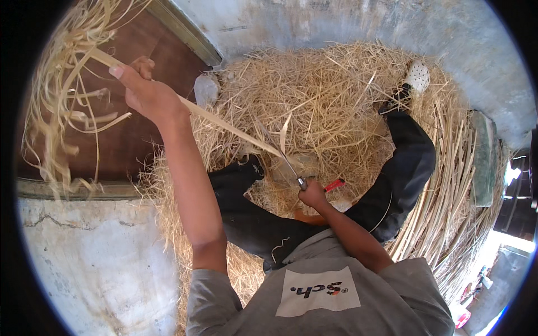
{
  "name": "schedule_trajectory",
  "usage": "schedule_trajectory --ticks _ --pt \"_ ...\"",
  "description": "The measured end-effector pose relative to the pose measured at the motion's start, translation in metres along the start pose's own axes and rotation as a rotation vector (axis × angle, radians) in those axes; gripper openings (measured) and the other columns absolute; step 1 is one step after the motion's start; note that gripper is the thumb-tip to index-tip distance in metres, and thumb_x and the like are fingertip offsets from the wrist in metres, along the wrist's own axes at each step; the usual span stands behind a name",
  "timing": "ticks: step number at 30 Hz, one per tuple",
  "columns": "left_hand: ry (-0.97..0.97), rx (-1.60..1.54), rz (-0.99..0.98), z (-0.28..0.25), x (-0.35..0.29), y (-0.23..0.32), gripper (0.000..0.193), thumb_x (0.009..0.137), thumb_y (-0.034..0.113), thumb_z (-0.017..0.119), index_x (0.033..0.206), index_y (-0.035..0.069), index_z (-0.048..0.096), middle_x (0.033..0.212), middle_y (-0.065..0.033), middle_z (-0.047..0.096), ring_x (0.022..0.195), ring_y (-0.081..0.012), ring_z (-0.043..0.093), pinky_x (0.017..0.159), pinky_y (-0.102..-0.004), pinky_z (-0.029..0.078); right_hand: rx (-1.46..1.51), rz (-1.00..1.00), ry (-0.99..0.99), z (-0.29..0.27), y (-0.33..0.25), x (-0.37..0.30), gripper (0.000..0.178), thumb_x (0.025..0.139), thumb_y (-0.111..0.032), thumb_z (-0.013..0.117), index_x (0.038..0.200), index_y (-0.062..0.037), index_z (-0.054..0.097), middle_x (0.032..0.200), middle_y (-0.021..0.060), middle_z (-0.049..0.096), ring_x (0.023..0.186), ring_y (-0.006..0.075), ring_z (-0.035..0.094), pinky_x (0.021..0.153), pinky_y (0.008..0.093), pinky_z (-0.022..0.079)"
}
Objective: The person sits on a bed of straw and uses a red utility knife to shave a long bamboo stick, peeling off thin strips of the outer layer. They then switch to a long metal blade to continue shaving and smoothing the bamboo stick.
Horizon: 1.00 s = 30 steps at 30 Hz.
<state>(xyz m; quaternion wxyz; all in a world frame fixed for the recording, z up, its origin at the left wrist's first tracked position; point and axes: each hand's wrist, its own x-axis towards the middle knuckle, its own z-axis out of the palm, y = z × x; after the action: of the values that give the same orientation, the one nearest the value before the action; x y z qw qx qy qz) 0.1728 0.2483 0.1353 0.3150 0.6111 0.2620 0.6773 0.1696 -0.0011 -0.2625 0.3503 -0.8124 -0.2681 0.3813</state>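
My left hand [147, 95] is stretched far out to the upper left, closed around a long, flat, pale strip [227, 127] that looks like bamboo. The strip slants down to the right, its near end meeting the blade of a knife [290, 167] between my legs. My right hand [314, 196] is wrapped around the knife's handle, below a metal collar. A thin curled shaving [285, 131] stands up beside the blade. Beyond my left hand hangs a tangle of thin, curly strips [61, 106], partly blurred. Close to my right hand is a small red object [334, 185].
Straw-like shavings [314, 89] cover the floor around my legs. A bundle of long, thin stalks [443, 207] lies along the right side. A brown door panel [145, 50] is at upper left, and a worn wall [347, 25] runs behind. A white clog [417, 77] is on my right foot.
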Motion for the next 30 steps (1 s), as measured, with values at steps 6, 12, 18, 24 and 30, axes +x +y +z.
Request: schedule_trajectory --ticks 6,12,18,24,30 --pt "0.023 -0.018 -0.024 0.007 0.001 -0.002 0.059 0.1 0.058 0.031 0.067 0.009 0.039 0.086 -0.0089 0.054 0.09 -0.0221 0.046 0.099 -0.0379 0.031 0.303 0.076 -0.104 -0.024 -0.071 -0.027 0.017 0.075 -0.01 0.058 0.087 0.0011 0.055 0.068 0.0196 0.057 0.066 0.0298 0.064 0.062 0.0404 0.049" --pt "-0.015 -0.037 0.004 0.006 -0.004 -0.001 0.054 0.1 0.052 0.033 0.069 0.009 0.041 0.09 -0.0088 0.055 0.093 -0.0217 0.047 0.096 -0.0362 0.034 0.427 -0.406 -0.029 -0.07 -0.177 -0.064 0.018 0.077 -0.009 0.059 0.093 -0.0009 0.057 0.066 0.0178 0.055 0.061 0.0287 0.059 0.061 0.0383 0.047" --pt "-0.017 -0.002 0.005 0.001 -0.008 0.008 0.052 0.101 0.051 0.032 0.072 0.009 0.041 0.092 -0.0086 0.054 0.095 -0.0217 0.046 0.098 -0.0377 0.034 0.199 0.013 -0.066 -0.014 -0.023 -0.02 0.031 0.075 -0.013 0.058 0.104 -0.0028 0.063 0.082 0.0219 0.067 0.081 0.0401 0.065 0.071 0.0464 0.052" --pt "-0.011 -0.044 0.052 0.009 -0.008 0.012 0.059 0.101 0.057 0.029 0.065 0.01 0.032 0.081 -0.0106 0.052 0.084 -0.0217 0.046 0.095 -0.039 0.037 0.052 0.2 -0.074 0.011 0.043 0.011 0.029 0.072 -0.015 0.058 0.096 0.0002 0.064 0.088 0.0259 0.066 0.087 0.0424 0.065 0.076 0.0503 0.05" --pt "-0.1 -0.216 -0.014 0.007 -0.024 0.037 0.06 0.097 0.064 0.031 0.067 0.012 0.032 0.067 -0.0056 0.041 0.059 -0.0179 0.045 0.058 -0.0295 0.04 0.179 0.102 -0.041 0.008 0.016 0.017 0.026 0.071 -0.015 0.058 0.088 0.0039 0.062 0.087 0.0274 0.065 0.087 0.0427 0.064 0.076 0.0501 0.049"
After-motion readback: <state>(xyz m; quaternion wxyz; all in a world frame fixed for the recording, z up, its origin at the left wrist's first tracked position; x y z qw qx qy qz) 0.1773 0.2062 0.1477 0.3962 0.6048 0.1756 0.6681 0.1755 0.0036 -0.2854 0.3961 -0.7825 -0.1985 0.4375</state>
